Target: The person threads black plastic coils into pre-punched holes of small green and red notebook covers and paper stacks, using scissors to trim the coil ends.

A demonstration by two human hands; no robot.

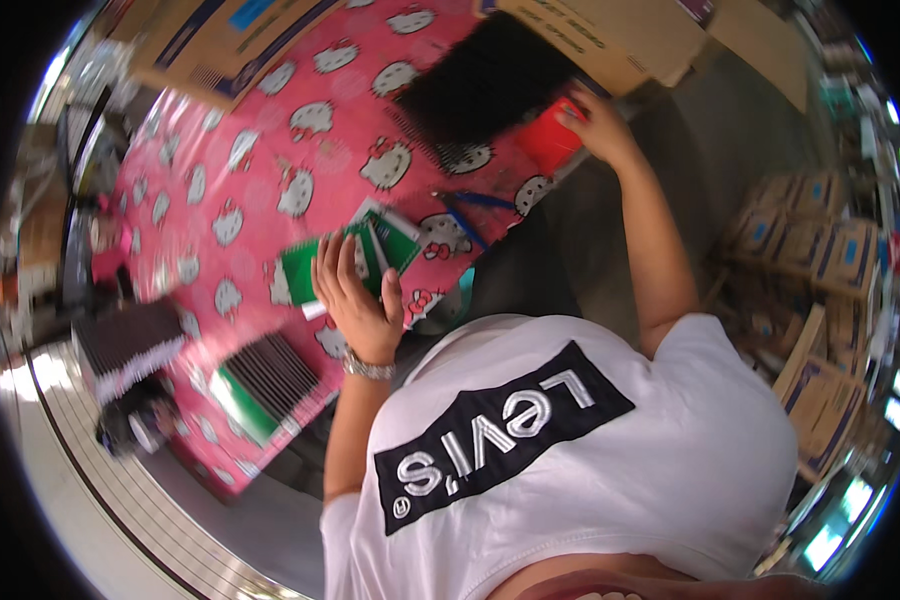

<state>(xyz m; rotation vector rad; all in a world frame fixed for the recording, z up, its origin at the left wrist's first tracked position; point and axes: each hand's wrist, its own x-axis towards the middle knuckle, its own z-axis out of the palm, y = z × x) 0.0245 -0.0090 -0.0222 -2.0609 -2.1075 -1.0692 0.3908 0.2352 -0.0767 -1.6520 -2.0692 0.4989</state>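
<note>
My left hand (pixel 355 305) lies over several flat green packets (pixel 298 275) with white edges, fanned out near the table's front edge. Its fingers are stretched out on top of them. At the right edge of the table, my right hand (pixel 602 128) has its fingers on a flat red packet (pixel 550 140) and seems to grip it; the fingertips are blurred. Right beside the red packet is a wide block of thin black strips (pixel 490 85), kind unclear. Two blue pens (pixel 467 228) lie between my hands.
A pink cartoon-print cloth (pixel 260 200) covers the table. Cardboard boxes (pixel 215 45) stand at the far left, and another carton (pixel 610 40) at the far right. A green-sided stack of dark strips (pixel 265 385) sits near left. More cartons (pixel 810 235) are piled to the right.
</note>
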